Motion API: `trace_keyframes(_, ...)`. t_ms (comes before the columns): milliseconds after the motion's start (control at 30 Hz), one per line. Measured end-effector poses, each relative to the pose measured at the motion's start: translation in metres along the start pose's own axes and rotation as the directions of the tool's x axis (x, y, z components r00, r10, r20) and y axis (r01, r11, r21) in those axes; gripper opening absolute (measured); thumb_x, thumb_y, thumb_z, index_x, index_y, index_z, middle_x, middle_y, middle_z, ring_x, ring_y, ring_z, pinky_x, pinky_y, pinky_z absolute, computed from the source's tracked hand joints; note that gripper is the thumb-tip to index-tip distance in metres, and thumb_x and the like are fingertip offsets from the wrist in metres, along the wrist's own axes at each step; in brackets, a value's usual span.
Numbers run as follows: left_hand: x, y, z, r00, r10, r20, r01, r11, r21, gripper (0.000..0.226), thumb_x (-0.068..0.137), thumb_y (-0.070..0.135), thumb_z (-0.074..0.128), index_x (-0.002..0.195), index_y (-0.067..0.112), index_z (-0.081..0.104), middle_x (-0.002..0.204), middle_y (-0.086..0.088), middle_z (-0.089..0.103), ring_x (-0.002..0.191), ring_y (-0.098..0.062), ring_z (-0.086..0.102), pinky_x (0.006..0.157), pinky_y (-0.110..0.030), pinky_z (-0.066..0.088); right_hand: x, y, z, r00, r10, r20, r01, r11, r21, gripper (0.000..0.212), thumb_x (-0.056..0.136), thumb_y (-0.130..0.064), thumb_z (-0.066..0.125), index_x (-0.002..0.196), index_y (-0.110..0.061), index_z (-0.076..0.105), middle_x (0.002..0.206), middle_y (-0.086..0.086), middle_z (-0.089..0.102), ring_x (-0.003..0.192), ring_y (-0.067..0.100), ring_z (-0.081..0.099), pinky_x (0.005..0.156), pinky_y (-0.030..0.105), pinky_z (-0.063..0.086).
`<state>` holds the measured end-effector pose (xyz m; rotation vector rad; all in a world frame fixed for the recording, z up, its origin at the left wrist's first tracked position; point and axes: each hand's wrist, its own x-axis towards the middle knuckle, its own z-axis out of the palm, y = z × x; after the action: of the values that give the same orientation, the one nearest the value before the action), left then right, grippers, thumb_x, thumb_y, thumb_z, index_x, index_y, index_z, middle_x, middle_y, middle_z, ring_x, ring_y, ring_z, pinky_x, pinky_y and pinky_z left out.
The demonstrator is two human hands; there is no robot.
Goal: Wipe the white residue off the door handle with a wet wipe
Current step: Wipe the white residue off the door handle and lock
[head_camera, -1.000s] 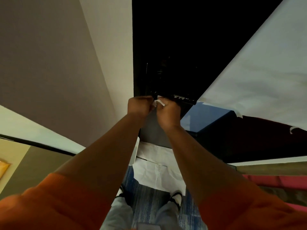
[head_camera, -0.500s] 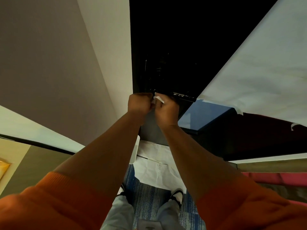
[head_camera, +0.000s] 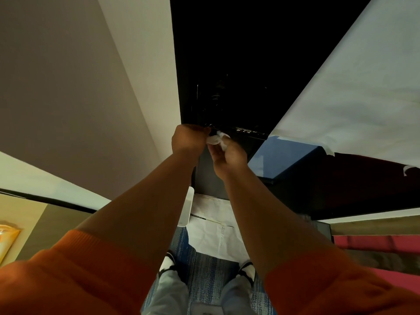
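- Right hand: fingers pinch the bunched wet wipe just below the door handle.
- Left hand: fingers curled at the handle's left end; their hold is hidden.
- The handle runs left-right, and the white residue lies up-right of the wipe, nearer the right hand.

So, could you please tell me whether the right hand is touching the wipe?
Touching: the head view shows the right hand pinching the white wipe beside the handle.

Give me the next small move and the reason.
Probably slide the wet wipe rightward along the door handle: the right hand holds it bunched near the handle's left end, while white residue shows farther right.
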<state>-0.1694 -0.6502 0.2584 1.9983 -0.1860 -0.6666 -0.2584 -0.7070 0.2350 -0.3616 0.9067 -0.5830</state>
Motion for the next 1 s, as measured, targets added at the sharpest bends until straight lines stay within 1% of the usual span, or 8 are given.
trace_keyframes(133,-0.004,0.002,-0.001,1.0,0.009,0.003,-0.009,1.0,0.028,0.021,0.09,0.027,0.073,0.075,0.022,0.059,0.086,-0.009,0.068,0.084,-0.03,0.068,0.084,-0.04,0.058,0.001,0.0,0.004,0.998,0.058,-0.001,-0.058,0.995,-0.076,0.033,0.097,-0.007,0.06,0.129,-0.003,0.058,0.116,0.018,0.066,0.09,0.025,0.072,0.076,0.035,0.06)
trace_keyframes(300,-0.001,0.004,-0.003,1.0,0.0,0.016,0.0,0.999,0.044,0.017,0.082,0.025,0.08,0.077,0.018,0.065,0.079,-0.005,0.069,0.083,-0.028,0.071,0.081,-0.039,0.059,0.004,-0.001,0.012,0.997,0.073,-0.02,-0.076,0.979,-0.189,0.012,0.099,-0.015,0.058,0.109,-0.01,0.062,0.108,0.014,0.071,0.096,0.026,0.07,0.093,0.043,0.055)
trace_keyframes(400,0.001,0.004,-0.004,0.999,0.031,0.038,-0.034,0.997,0.068,0.02,0.08,0.028,0.084,0.087,0.013,0.072,0.089,-0.009,0.074,0.084,-0.028,0.072,0.083,-0.04,0.06,0.004,0.004,0.009,0.996,0.086,0.028,-0.078,0.977,-0.198,0.018,0.1,-0.017,0.056,0.117,-0.012,0.06,0.119,0.013,0.069,0.106,0.025,0.067,0.095,0.042,0.052)
trace_keyframes(500,0.002,0.001,-0.003,1.0,-0.02,-0.005,0.02,1.0,-0.002,0.018,0.085,0.031,0.077,0.076,0.019,0.066,0.079,-0.008,0.07,0.081,-0.032,0.07,0.08,-0.041,0.058,0.007,-0.002,0.0,0.997,0.062,0.035,-0.054,0.979,-0.199,0.016,0.095,-0.009,0.061,0.111,-0.011,0.063,0.108,0.012,0.072,0.102,0.024,0.069,0.098,0.042,0.053)
trace_keyframes(600,0.003,-0.007,-0.001,0.998,-0.068,-0.012,0.067,0.996,-0.064,0.016,0.083,0.032,0.076,0.082,0.017,0.072,0.084,-0.013,0.074,0.076,-0.032,0.069,0.075,-0.04,0.058,0.006,-0.007,-0.005,0.999,0.038,0.032,-0.031,0.983,-0.183,0.011,0.094,-0.009,0.062,0.105,-0.01,0.065,0.099,0.011,0.074,0.094,0.023,0.072,0.097,0.041,0.053)
trace_keyframes(800,0.003,-0.014,0.004,0.998,-0.069,-0.003,0.069,0.99,-0.125,0.014,0.088,0.033,0.075,0.086,0.019,0.073,0.09,-0.01,0.074,0.09,-0.031,0.071,0.092,-0.048,0.059,-0.002,-0.016,0.011,0.988,0.106,0.108,-0.071,0.954,-0.292,0.013,0.097,-0.004,0.052,0.088,-0.006,0.062,0.091,0.016,0.069,0.089,0.027,0.068,0.104,0.048,0.049)
trace_keyframes(900,0.006,-0.016,0.006,0.995,-0.096,0.014,0.097,0.986,-0.138,0.014,0.089,0.03,0.076,0.081,0.021,0.067,0.087,-0.007,0.072,0.089,-0.029,0.072,0.092,-0.046,0.059,-0.001,-0.019,0.009,0.992,0.075,0.099,-0.037,0.937,-0.347,0.007,0.093,-0.001,0.059,0.093,-0.006,0.064,0.092,0.015,0.071,0.088,0.026,0.069,0.094,0.043,0.054)
trace_keyframes(1000,0.002,-0.016,0.008,0.984,-0.178,0.023,0.178,0.949,-0.26,0.016,0.091,0.029,0.074,0.084,0.015,0.068,0.088,-0.01,0.074,0.086,-0.031,0.073,0.087,-0.042,0.06,0.006,-0.017,0.0,1.0,-0.015,0.015,0.019,0.944,-0.33,0.026,0.09,-0.005,0.066,0.116,-0.007,0.064,0.111,0.016,0.072,0.102,0.028,0.071,0.077,0.035,0.059)
